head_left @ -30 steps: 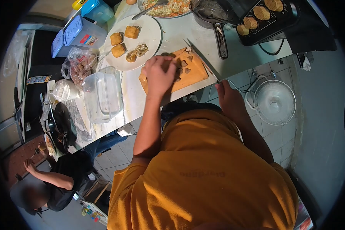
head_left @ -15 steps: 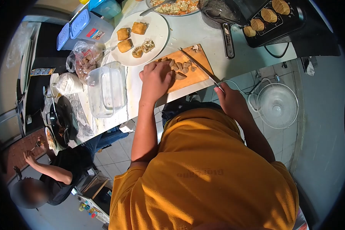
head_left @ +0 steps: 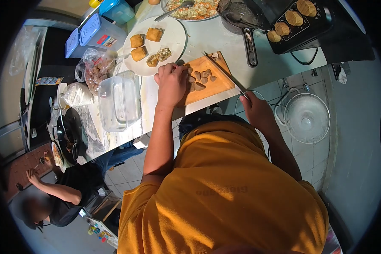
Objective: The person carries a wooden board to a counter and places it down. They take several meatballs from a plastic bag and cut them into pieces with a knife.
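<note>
Brown pieces (head_left: 205, 76) sit on the cutting board (head_left: 213, 88), loosely clustered in its middle and running left toward the left hand (head_left: 172, 80). Small irregular chunks, some wedge-like, some with rounded edges, matt grey-brown; one bigger piece at the near side. Can't tell what they are from here. Board: flat, rectangular, warm orange-tan, looks like wood, lying at an angle near the front edge of the pale tabletop (head_left: 218, 38). Left hand is palm-down over the board's left end, fingers bent, knuckles up; fingertips partly hidden, so can't tell if it's gripping anything. Right hand (head_left: 252, 104) is wrapped around the handle of the knife (head_left: 223, 73), just off the board's near right corner. Blade long, narrow, tapering to a point, slanting over the right part of the board; can't tell if it touches. Beyond the left hand: round smooth white plate (head_left: 174, 34) with golden-brown fried blocks (head_left: 154, 34), crusty, roughly cubic; the one nearest the board is split, pale crumbly filling showing. Left of the board: clear plastic box (head_left: 119, 103), rectangular, rounded corners. Far right: dark pan (head_left: 240, 21), glossy black handle pointing this way.
</note>
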Tool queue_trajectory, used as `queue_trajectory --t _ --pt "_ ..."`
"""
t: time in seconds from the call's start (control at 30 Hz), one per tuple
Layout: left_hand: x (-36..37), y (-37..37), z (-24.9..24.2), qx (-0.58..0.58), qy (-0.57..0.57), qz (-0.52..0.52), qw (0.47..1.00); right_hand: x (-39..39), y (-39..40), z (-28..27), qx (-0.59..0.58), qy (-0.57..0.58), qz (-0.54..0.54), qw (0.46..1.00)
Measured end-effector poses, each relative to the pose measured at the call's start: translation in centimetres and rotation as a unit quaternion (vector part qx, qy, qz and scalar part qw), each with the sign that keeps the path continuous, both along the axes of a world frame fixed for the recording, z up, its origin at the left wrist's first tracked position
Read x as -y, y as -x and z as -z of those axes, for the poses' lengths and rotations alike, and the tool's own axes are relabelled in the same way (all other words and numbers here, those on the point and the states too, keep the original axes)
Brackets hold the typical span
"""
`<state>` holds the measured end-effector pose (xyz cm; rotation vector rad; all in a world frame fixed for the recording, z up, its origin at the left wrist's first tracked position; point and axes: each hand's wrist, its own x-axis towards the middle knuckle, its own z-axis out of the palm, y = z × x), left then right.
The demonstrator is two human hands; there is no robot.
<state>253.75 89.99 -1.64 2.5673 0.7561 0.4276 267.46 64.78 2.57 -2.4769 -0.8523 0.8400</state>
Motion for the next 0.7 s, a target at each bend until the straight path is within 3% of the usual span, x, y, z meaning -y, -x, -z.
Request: queue_trajectory --t 0.43,0.7 --pt "0.1 -3.1 0.2 0.066 -0.008 0.027 0.997 0.3 -0.1 -0.3 -0.030 -0.039 0.051 0.998" --pt "1.8 -5.8 1.2 0.016 0.012 0.035 0.999 0.1 -0.2 -1.3 -0.052 -0.049 0.052 0.996"
